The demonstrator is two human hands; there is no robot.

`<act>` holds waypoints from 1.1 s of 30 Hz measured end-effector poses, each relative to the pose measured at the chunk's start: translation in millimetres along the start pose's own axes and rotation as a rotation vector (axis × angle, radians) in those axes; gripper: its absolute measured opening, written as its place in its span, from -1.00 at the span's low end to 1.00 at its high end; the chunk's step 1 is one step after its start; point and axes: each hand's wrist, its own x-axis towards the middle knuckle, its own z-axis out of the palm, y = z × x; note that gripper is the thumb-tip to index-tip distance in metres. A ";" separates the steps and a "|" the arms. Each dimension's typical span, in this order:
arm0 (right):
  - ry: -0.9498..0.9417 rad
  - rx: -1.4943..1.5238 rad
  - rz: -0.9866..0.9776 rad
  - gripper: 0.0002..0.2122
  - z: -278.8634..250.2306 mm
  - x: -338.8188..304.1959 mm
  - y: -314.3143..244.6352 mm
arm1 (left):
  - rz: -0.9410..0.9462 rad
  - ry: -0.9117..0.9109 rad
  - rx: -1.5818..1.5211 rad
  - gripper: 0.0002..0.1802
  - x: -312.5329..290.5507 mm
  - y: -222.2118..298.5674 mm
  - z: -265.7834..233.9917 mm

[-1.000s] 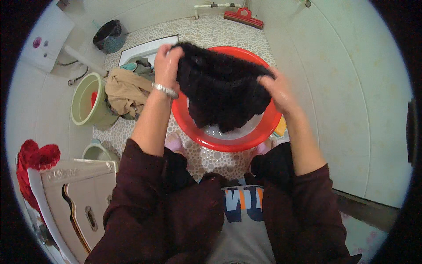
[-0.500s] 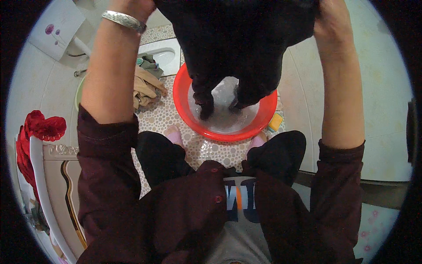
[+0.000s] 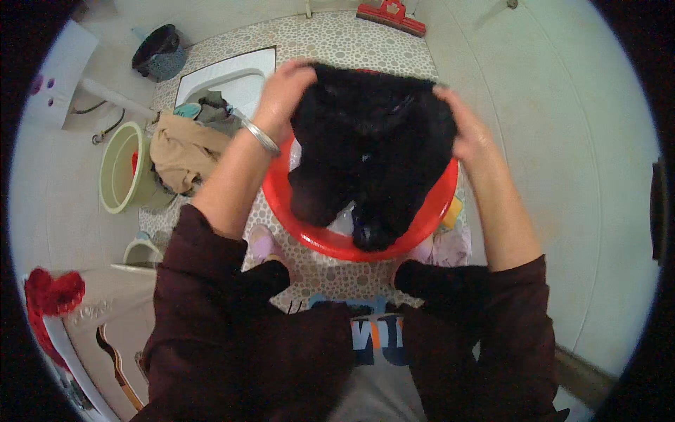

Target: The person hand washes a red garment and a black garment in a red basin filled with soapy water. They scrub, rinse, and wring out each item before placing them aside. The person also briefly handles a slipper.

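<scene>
A dark, fuzzy black garment (image 3: 373,141) hangs over a red basin (image 3: 323,245), with two leg-like or sleeve-like parts drooping toward me. Its upper left corner is gripped by my left hand (image 3: 281,95), which has a silver bangle (image 3: 261,136) at the wrist. My right hand (image 3: 470,132), slightly blurred, closes on the upper right corner. Whitish suds (image 3: 343,224) show in the basin through gaps beside the cloth; most of the inside is hidden. Whether the lowest end of the garment touches the basin's near rim, I cannot tell.
Left of the basin lie a tan cloth (image 3: 186,148) and a pale green bucket (image 3: 116,172). Behind them are a squat toilet (image 3: 242,79) and a dark bucket (image 3: 160,55). A red broom (image 3: 391,17) rests at the back. A yellow block (image 3: 452,212) sits to the right.
Both hands have come down and closer together, still holding the garment, which now covers most of the basin. The view has shifted to show more of the back floor.
</scene>
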 end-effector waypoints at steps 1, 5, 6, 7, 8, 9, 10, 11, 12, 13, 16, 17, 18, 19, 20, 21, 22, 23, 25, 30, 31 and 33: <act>0.042 -0.031 -0.022 -0.81 -21.4 22.6 14.7 | -0.084 0.037 0.010 -0.67 12.6 -30.7 7.9; 0.063 -0.253 -0.004 -0.79 -87.4 108.9 75.9 | -0.202 0.184 0.229 -0.62 71.3 -163.8 -10.1; 0.275 -0.353 -0.026 -0.69 -101.6 131.5 96.4 | -0.270 0.247 0.290 -0.61 81.3 -191.4 -10.7; 0.279 -0.463 -0.135 -0.60 -112.1 156.3 120.2 | -0.264 0.262 0.304 -0.49 95.7 -231.2 -31.5; 0.310 -0.578 -0.246 -0.51 -129.4 173.0 136.7 | -0.243 0.274 0.464 -0.43 104.8 -252.1 -29.3; 0.328 -0.993 -0.395 -0.45 -135.3 183.8 146.2 | -0.214 0.294 0.634 -0.36 108.3 -267.5 -30.5; 0.326 -1.410 -0.544 -0.39 -138.4 192.8 155.4 | -0.184 0.309 0.803 -0.28 110.4 -283.0 -31.7; 0.322 -1.533 -0.507 -0.33 -144.6 204.8 172.3 | -0.173 0.296 0.722 -0.19 112.0 -298.4 -32.1; 0.327 -1.589 -0.546 -0.33 -144.8 213.2 191.2 | -0.161 0.285 0.646 -0.10 111.9 -312.5 -33.5; 0.313 -1.598 -0.528 -0.35 -144.9 221.0 206.4 | -0.144 0.271 0.569 -0.01 115.0 -326.4 -32.1; 0.213 -1.844 -0.381 -0.40 -132.2 237.8 235.4 | 0.006 0.123 0.669 0.13 94.6 -368.1 -24.4; 0.170 -1.963 -0.308 -0.42 -131.6 239.9 241.9 | -0.071 0.095 0.687 0.09 82.0 -375.9 -15.6; 0.098 -1.834 -0.230 -0.44 -140.1 252.7 245.1 | -0.135 0.065 0.706 0.06 72.7 -382.5 -8.0; 0.028 -1.705 -0.152 -0.47 -152.4 274.7 243.7 | 0.026 0.097 0.728 -0.05 65.3 -393.7 -3.1; -0.030 -1.573 -0.071 -0.50 -164.6 287.7 243.3 | -0.032 0.072 0.755 -0.09 58.9 -395.0 -2.4; 0.051 -1.562 -0.119 -0.54 -169.3 290.7 243.3 | -0.088 0.057 0.782 -0.12 53.3 -389.9 -1.4; 0.058 -1.670 -0.034 -0.56 -160.2 293.6 232.9 | -0.135 0.059 0.810 -0.16 48.2 -387.3 -3.1; 0.067 -1.778 0.050 -0.57 -151.5 296.0 219.9 | -0.100 0.077 0.801 -0.21 39.1 -384.0 -3.6; 0.122 -1.807 0.050 -0.60 -152.3 295.1 204.2 | -0.010 0.098 0.772 -0.31 19.2 -375.1 0.9; -0.366 -1.499 -0.500 -0.66 -164.3 240.3 190.0 | -0.322 0.377 0.540 -0.52 5.0 -417.8 -8.8; -0.496 -1.501 -0.517 -0.67 -150.9 212.7 178.4 | -0.268 0.412 0.522 -0.55 8.8 -418.6 -11.3; -0.679 -1.495 -0.563 -0.70 -140.2 165.9 180.5 | -0.395 0.464 0.474 -0.58 20.3 -419.2 -6.5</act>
